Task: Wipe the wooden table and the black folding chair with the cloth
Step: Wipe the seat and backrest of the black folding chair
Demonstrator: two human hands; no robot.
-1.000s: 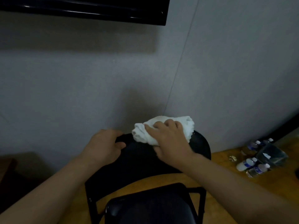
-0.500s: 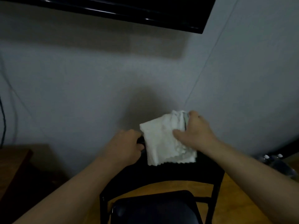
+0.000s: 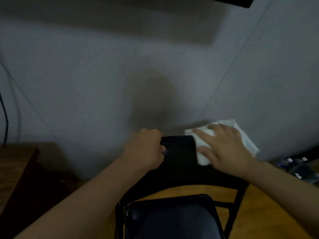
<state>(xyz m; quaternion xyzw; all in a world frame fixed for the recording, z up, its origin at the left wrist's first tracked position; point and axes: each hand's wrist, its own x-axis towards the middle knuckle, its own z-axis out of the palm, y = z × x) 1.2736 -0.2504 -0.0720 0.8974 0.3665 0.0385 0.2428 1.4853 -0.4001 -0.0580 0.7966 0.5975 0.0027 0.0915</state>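
The black folding chair [image 3: 179,163] stands in front of me, its backrest toward the wall and its padded seat at the bottom of the view. My left hand [image 3: 145,149] grips the top left edge of the backrest. My right hand [image 3: 224,149] lies flat on the white cloth [image 3: 248,140] and presses it over the top right part of the backrest; the hand hides most of the cloth. A corner of the wooden table [image 3: 15,163] shows at the far left.
A grey wall rises close behind the chair. Several plastic water bottles [image 3: 293,163] lie on the wooden floor [image 3: 255,214] at the right. Dark cables [image 3: 5,118] hang down the wall at the left. A black screen edge [image 3: 241,2] is at the top right.
My right hand has slid the cloth to the right along the top of the backrest, from its middle to its right end. My left hand still grips the left edge.
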